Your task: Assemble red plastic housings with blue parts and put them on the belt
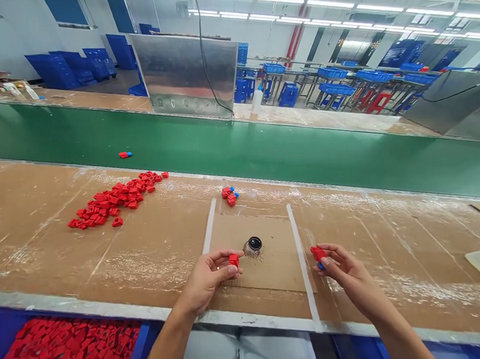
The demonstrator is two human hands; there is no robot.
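Between the thumb and fingers of my left hand (208, 276) is a small red plastic block (234, 260), held just left of a little round pot (254, 245) with dark contents. My right hand (349, 273) pinches a red plastic piece with a blue tip (319, 254), its blue end pointing down. The pot stands on a cardboard sheet (276, 275) between two white tape strips, with dark specks around its base. Behind it lie a few red-and-blue pieces (229, 196) close together.
A pile of red blocks (115, 200) spreads over the table at left. Many more fill a blue bin (142, 348) at the lower left. One red-and-blue piece (125, 154) lies on the green belt (262, 151). A white bottle (257, 100) stands beyond, near a metal panel (188, 74).
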